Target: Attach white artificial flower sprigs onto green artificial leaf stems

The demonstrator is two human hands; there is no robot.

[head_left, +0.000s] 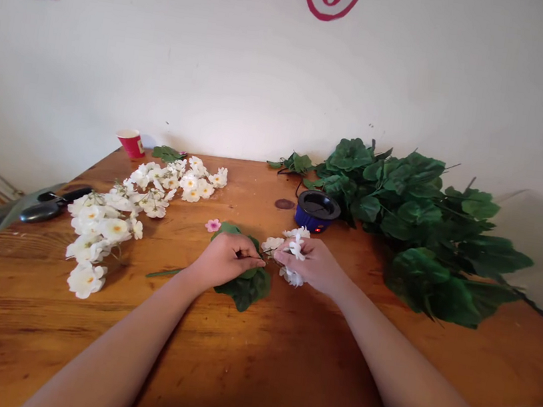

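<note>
My left hand [227, 261] pinches a thin dark stem at the base of a green artificial leaf sprig [245, 287], which lies partly under that hand. My right hand [308, 264] holds a small bunch of white artificial flowers [295, 243] against the same stem, with its fingertips almost touching my left hand. A small pink artificial flower [212, 225] lies just beyond my left hand. A long heap of white artificial flowers [107, 221] spreads across the table to the left of both hands.
The wooden table [22, 323] holds a large pile of green artificial leaves [416, 217] on the right. A round blue-and-black device [317, 210] stands by that pile. Black-handled shears [49, 204] lie at the left edge, and a red paper cup [131, 143] stands by the wall.
</note>
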